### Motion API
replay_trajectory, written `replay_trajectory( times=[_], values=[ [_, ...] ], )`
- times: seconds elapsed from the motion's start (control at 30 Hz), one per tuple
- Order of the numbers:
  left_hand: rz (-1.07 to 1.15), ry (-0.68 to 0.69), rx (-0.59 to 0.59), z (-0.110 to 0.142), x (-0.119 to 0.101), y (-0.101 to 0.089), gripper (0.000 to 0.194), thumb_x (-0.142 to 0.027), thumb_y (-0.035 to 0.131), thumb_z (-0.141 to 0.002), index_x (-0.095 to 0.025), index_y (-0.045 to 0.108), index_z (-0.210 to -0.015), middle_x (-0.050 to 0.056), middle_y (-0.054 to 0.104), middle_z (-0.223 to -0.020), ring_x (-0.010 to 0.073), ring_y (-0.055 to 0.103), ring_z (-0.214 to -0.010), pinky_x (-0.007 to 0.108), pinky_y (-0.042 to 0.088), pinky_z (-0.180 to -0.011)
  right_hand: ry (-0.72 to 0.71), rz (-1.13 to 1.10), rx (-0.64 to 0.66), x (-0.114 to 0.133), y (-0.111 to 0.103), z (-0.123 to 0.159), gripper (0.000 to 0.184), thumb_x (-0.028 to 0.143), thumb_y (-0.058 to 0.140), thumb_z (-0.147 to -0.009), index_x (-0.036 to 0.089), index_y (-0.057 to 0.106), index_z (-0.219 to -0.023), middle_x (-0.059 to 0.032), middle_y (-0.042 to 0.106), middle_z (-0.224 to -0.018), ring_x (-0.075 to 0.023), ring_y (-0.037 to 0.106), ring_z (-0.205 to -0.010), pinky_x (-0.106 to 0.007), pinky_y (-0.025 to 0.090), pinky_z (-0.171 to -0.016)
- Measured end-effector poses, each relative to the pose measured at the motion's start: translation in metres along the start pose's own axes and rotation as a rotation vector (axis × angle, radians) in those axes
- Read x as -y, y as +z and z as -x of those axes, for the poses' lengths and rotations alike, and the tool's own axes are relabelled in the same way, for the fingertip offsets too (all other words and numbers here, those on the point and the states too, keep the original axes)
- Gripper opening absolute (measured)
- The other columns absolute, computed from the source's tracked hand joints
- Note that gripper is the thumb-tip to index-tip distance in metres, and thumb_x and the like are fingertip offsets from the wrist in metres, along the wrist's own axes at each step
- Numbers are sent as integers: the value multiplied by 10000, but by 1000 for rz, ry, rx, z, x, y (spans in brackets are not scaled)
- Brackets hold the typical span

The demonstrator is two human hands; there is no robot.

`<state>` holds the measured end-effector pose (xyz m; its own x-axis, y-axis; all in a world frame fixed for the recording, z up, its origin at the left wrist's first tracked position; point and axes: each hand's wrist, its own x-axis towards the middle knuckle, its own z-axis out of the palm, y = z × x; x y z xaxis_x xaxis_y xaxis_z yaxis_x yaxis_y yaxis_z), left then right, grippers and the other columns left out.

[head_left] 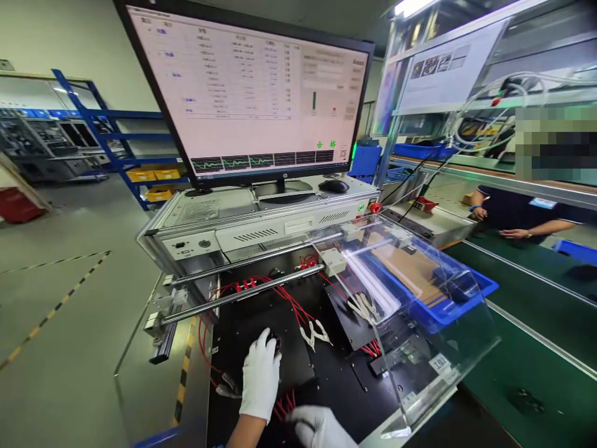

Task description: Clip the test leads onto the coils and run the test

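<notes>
Head view. The left hand [260, 376], in a white glove, lies palm down on a black plate [298, 367] of a test fixture, its fingers [267, 343] loosely spread and flat, gripping nothing; their tips touch a small dark round part [276, 344] on the plate. The right hand [319, 426], also gloved, sits low at the frame's edge, just right of the left wrist; whether its fingers are open or closed cannot be told. Red wires [285, 404] run between the two hands, and more loop left of the left fingers. White clips [316, 333] lie just beyond and right of the left fingertips.

Farther ahead of the fingers, two steel rails [242, 291] cross the fixture, and behind them a grey instrument box [261, 227] carries a monitor [252, 93] showing a table and green traces, with a mouse [333, 185] beside its foot. To the right of the fingers a clear acrylic cover [420, 311] stands raised, with a blue bin [459, 295] seen through it. Beyond that runs a green conveyor [527, 311], where another person's arms [513, 224] rest. Far left of the hands is a grey floor [60, 298] with yellow-black tape and blue shelving [125, 143] holding yellow boxes.
</notes>
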<state>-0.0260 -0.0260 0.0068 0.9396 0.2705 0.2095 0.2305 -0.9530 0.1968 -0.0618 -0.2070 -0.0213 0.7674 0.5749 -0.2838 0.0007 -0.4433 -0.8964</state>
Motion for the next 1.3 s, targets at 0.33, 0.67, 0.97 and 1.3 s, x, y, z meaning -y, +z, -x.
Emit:
replay_trajectory(
  times=[0.33,0.67,0.97,1.3],
  values=[
    [407,81,-122,16,44,12,290,-292,428,-884,-256,619,-1100,20,573,-1227,189,533,-1094,381,453,-973,-14,264,-217,55,-26,-111,304,410,486,-832,174,673,-868,-59,653,-829,-177,584,-782,-262,414,-701],
    [947,-223,-98,9,47,4,232,-307,550,-776,-206,689,-932,40,682,-996,188,617,-970,342,469,-950,18,50,-263,19,-22,-100,383,450,434,-829,171,563,-599,-2,525,-552,-119,455,-526,-229,315,-517],
    [1086,-449,-48,10,49,4,334,-349,551,-737,-144,665,-974,78,694,-929,172,631,-677,333,535,-723,-225,489,-682,74,-9,-76,442,429,337,-906,183,604,-653,-52,609,-684,-153,546,-669,-255,354,-674],
    [973,-354,60,28,52,-5,339,-386,518,-755,-168,666,-967,50,697,-843,182,631,-702,325,518,-738,174,36,-144,53,2,-114,322,378,380,-851,164,556,-687,-15,551,-495,-105,445,-356,-221,331,-400]
  ],
)
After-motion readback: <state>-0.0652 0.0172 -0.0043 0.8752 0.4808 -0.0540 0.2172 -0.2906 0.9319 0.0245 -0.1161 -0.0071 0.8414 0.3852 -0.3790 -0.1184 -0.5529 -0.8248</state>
